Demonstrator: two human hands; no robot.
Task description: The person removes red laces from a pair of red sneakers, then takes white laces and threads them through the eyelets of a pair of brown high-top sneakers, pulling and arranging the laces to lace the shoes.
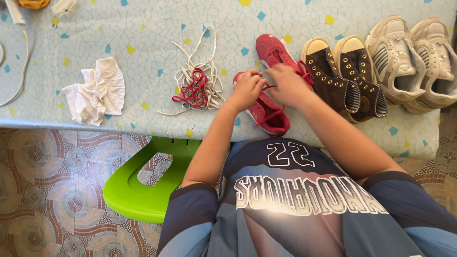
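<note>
Head view, landmark is the near red sneaker (267, 115). It lies on the mosaic-patterned table (143, 28), its heel close to the table's front edge, toe hidden under the hands. Left hand (246, 88) sits on the toe end, fingers pinched together on the red lace (269, 87). Right hand (288, 83) is just right of it, fingers curled down on the same lace; exact grip hidden, looks clamped. The two hands almost touch.

Second red sneaker (272, 49) lies just behind the near one, toe pointing away. Right of it, pair of brown high-tops (343, 78), touching each other and close to the right forearm; little room on that side. Further right, pair of beige trainers (413, 59), near the table's right edge.

Left of the near sneaker, tangle of white and red laces (197, 81), apart from the left hand with bare table between. Further left, crumpled white cloth (96, 90), well apart. White cable (21, 57) at the far left edge.

Below the front edge, green plastic chair (138, 185) on tiled floor, left of the person's lap.
</note>
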